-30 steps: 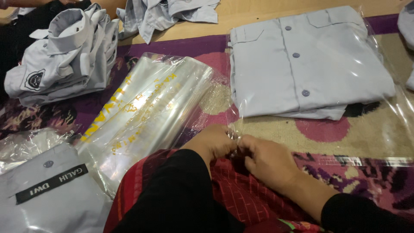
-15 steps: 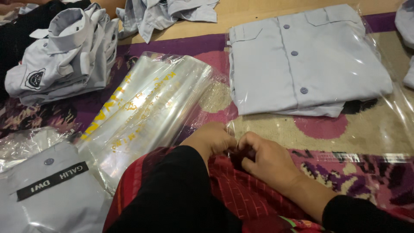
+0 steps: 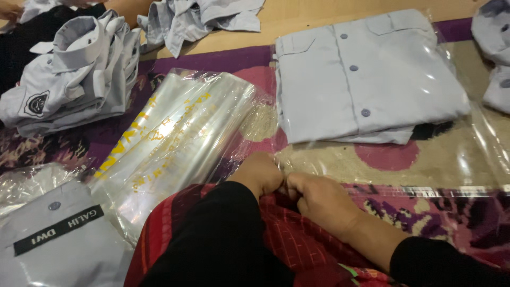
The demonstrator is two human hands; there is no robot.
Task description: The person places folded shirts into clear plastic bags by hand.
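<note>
A folded light-grey buttoned shirt (image 3: 366, 79) lies inside a clear plastic bag (image 3: 467, 154) spread on the patterned carpet. The bag's open flap with its shiny strip runs along the near edge. My left hand (image 3: 263, 172) and my right hand (image 3: 321, 202) meet knuckle to knuckle at the left corner of that flap. Both have their fingers curled in and pinch the plastic edge between them. What the fingertips hold besides the film is hidden. A red checked cloth (image 3: 297, 242) covers my lap under the wrists.
A stack of clear bags with yellow print (image 3: 180, 133) lies left of my hands. A bagged shirt with a black label (image 3: 48, 239) is at the bottom left. Loose grey shirts (image 3: 69, 79) are piled far left, with more at the top (image 3: 202, 16) and right edge (image 3: 496, 58).
My fingers have curled in tighter and the two hands have pressed closer together at the bag's corner. The shirt and bags have stayed put.
</note>
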